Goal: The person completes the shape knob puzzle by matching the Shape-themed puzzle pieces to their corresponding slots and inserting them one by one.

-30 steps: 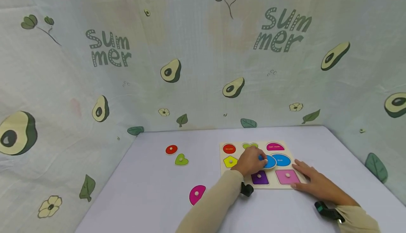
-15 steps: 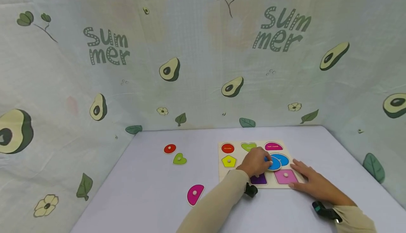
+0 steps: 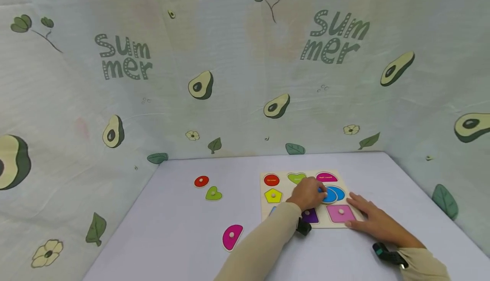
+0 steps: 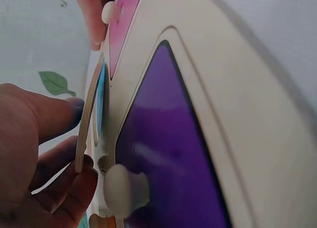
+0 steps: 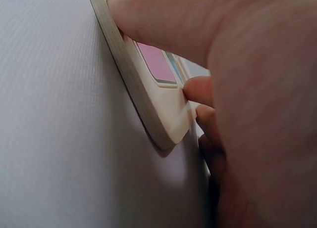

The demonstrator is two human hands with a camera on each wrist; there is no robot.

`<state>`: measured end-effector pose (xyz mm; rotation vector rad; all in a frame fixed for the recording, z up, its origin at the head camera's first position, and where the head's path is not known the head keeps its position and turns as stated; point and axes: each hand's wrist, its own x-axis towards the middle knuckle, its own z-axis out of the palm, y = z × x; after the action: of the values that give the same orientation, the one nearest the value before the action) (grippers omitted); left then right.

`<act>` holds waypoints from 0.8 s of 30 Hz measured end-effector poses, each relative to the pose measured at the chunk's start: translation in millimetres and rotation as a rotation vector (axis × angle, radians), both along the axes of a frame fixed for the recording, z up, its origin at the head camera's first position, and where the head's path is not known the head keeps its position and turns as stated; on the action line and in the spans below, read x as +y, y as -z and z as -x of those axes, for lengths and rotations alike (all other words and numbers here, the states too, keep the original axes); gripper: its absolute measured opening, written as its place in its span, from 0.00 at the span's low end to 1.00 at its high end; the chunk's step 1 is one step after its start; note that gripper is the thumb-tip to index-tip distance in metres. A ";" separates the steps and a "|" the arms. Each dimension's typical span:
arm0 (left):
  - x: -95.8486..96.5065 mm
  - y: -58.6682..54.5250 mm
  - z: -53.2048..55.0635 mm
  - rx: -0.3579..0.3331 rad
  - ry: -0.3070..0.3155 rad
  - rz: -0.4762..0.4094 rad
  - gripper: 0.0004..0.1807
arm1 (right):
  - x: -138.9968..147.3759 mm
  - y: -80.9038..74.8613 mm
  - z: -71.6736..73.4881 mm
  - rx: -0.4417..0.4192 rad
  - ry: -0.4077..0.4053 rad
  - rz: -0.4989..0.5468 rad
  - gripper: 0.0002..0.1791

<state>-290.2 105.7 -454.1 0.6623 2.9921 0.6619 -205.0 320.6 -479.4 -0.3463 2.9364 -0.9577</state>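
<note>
My left hand [image 3: 307,194] pinches a blue oval puzzle piece [image 3: 328,197], holding it above the cream puzzle board [image 3: 285,185]. The piece partly overlaps the printed blue oval spot [image 3: 340,192]. In the left wrist view the piece [image 4: 88,119] appears edge-on and tilted, between the thumb and fingers. Near it a purple piece with a white knob [image 4: 166,134] sits in the board. My right hand [image 3: 371,217] rests at the board's right end, beside the pink rectangle piece [image 3: 340,214]. Its thumb lies along the front edge in the right wrist view, with other fingers touching the end.
Left of the board lie a red round piece [image 3: 201,181], a green heart piece [image 3: 213,194] and a magenta half-round piece [image 3: 232,237] on the white table [image 3: 183,217]. A yellow pentagon [image 3: 273,195] sits in the board. Printed cloth [image 3: 229,115] hangs behind.
Relative to the board, my left hand has shifted slightly right with the blue oval piece, then back up a little over the blue spot. My right hand has stayed at the board's end.
</note>
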 end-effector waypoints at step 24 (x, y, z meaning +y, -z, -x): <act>13.2 5.2 8.6 0.121 0.065 0.042 0.07 | -2.3 -0.4 -0.2 0.037 0.004 -0.024 0.46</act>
<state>-298.7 118.8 -459.4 0.8222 3.0685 0.5746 -204.8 318.3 -479.1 -0.3612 2.9806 -0.9250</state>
